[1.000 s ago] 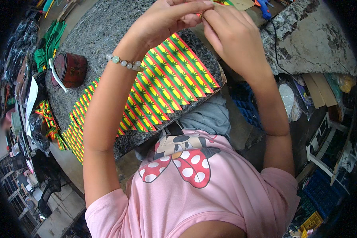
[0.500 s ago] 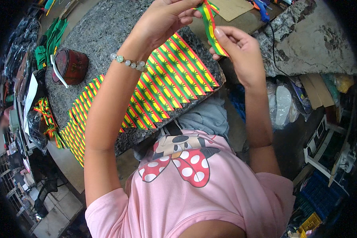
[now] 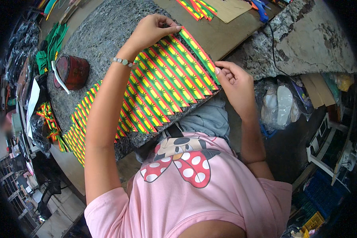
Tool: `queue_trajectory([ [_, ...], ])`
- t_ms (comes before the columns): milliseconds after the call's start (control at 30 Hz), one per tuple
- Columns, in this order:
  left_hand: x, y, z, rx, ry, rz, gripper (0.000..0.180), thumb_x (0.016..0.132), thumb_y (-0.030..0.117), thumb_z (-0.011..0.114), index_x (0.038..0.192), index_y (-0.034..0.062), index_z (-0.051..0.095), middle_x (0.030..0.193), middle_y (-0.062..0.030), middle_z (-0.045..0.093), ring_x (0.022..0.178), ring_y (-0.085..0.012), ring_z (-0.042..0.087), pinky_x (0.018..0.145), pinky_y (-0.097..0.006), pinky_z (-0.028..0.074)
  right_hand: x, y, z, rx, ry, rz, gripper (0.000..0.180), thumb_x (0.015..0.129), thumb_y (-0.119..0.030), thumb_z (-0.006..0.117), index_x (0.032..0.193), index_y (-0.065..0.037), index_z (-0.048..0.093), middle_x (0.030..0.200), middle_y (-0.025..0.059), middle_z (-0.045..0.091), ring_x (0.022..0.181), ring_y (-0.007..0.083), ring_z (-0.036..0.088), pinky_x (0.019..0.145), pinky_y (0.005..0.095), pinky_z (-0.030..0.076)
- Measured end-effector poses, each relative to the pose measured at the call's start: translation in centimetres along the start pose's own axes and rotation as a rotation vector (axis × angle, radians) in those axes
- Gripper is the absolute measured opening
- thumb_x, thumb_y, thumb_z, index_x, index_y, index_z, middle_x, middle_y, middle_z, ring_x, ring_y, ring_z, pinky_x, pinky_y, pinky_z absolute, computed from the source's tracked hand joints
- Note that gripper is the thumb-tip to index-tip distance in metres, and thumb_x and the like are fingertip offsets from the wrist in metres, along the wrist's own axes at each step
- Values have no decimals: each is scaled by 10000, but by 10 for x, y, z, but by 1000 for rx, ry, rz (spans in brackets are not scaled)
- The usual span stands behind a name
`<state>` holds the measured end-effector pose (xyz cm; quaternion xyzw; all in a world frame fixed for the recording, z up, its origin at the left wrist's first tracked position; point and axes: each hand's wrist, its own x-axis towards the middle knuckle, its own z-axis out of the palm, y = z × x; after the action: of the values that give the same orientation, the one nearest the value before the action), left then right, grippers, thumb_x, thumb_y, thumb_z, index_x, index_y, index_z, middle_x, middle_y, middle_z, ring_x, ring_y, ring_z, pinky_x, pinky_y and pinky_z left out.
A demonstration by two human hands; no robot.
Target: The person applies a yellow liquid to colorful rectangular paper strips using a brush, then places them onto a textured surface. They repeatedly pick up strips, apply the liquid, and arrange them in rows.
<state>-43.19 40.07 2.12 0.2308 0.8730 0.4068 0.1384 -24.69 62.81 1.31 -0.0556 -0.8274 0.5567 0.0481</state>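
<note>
A ribbon strip (image 3: 198,49) striped red, yellow and green stretches between my hands. My left hand (image 3: 156,31) pinches its far end between thumb and fingers. My right hand (image 3: 236,83) pinches the near end, its other fingers curled. The strip lies along the right end of a long row of matching ribbon strips (image 3: 162,85) with green leaf prints and pointed ends. A narrow dark gap separates it from the row. These strips lie side by side on a dark grey stone slab (image 3: 103,37); my left forearm hides part of them.
On the slab's left stands a dark red tin (image 3: 77,73) with a white handle (image 3: 58,77) against it. Loose ribbon strips (image 3: 197,8), a cardboard sheet (image 3: 231,10) and a blue gun-shaped tool (image 3: 261,11) lie at the far side. Bagged slippers (image 3: 284,105) are at right.
Both hands have come down from above the slab's far right corner. The strip, twisted in the air before, is now drawn straight beside the row.
</note>
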Motion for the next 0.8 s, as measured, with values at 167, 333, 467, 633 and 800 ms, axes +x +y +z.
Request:
queue_trajectory([
  [167,-4,-2,-6,70,21,41,347,850,339,770,953,15,700,864,-22,670,805,-103,616,733,-255,490,-1,0,-2,-97,12,-90,144,905,-54,673,1019,29,701,786,-4,606,664,31,481,589,196,418],
  [333,-5,-4,-3,53,39,11,347,830,333,791,942,15,707,988,-41,653,888,-111,615,779,-267,491,-2,-2,-1,-146,18,-145,138,895,-50,677,1004,31,698,789,28,611,651,51,485,584,213,419],
  [467,-6,-6,-1,42,53,35,343,826,327,794,934,11,713,1074,-58,637,933,-125,624,830,-273,492,-4,-4,-2,-158,22,-184,134,887,-61,668,991,20,690,777,99,612,619,142,543,574,273,446],
  [633,-5,-7,2,65,131,121,329,803,289,810,910,-5,707,852,-54,706,815,-126,680,744,-270,541,-4,-6,-5,-172,7,-189,142,888,-69,670,995,17,706,762,109,611,613,162,564,570,286,452],
  [800,-5,-8,0,74,62,53,324,824,322,793,910,19,721,1066,-66,634,990,-162,630,875,-295,493,-5,-4,-5,-229,6,-214,179,885,-79,692,1041,3,725,739,85,599,618,115,531,562,259,417],
])
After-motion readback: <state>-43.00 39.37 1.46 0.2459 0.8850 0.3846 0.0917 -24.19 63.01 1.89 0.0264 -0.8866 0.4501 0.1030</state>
